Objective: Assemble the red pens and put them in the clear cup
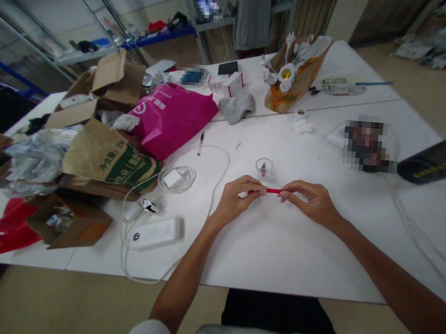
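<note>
A thin red rod [273, 191], much like a pen barrel, lies level between my two hands above the white table. My left hand [240, 195] pinches its left end with thumb and fingertips. On the other end, the fingers of my right hand [308, 199] are closed. Both ends are partly covered by fingers, so I cannot make out their shape. Just beyond my hands stands a small clear cup [264, 166] with a little dark and reddish piece in it. A tiny metallic piece [238, 146] lies farther back on the table.
Left of my hands lie a coiled white cable [178, 179], a white power bank [155, 233] and a black pen [200, 143]. Cardboard boxes [75, 227] and a magenta bag [176, 114] crowd the left side. A black cylindrical object [436, 158] juts in at right. A person [253, 17] stands behind the table.
</note>
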A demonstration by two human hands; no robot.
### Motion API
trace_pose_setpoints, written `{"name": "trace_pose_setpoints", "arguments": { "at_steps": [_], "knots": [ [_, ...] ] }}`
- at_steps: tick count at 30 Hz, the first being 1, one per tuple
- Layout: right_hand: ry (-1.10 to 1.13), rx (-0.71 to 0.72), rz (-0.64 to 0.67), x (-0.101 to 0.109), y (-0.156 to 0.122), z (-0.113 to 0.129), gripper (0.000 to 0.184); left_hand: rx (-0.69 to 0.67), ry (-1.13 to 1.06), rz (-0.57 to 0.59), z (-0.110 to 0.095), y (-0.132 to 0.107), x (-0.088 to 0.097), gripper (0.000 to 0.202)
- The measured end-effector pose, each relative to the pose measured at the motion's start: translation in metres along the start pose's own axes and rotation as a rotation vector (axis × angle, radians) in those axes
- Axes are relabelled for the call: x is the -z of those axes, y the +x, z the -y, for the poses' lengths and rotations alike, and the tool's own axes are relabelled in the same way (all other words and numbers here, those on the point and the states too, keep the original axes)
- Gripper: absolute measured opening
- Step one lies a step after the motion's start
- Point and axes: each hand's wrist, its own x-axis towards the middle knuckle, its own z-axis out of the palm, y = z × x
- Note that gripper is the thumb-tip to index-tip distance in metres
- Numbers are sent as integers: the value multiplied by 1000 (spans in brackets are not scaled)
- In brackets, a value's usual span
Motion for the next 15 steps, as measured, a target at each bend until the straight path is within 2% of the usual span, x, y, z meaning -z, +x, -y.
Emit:
{"name": "trace_pose_setpoints", "arguments": {
  "at_steps": [15],
  "knots": [
    [-26, -100, 77, 2, -1, 5, 45, -56, 18, 0, 0, -1, -2, 11]
  ]
}}
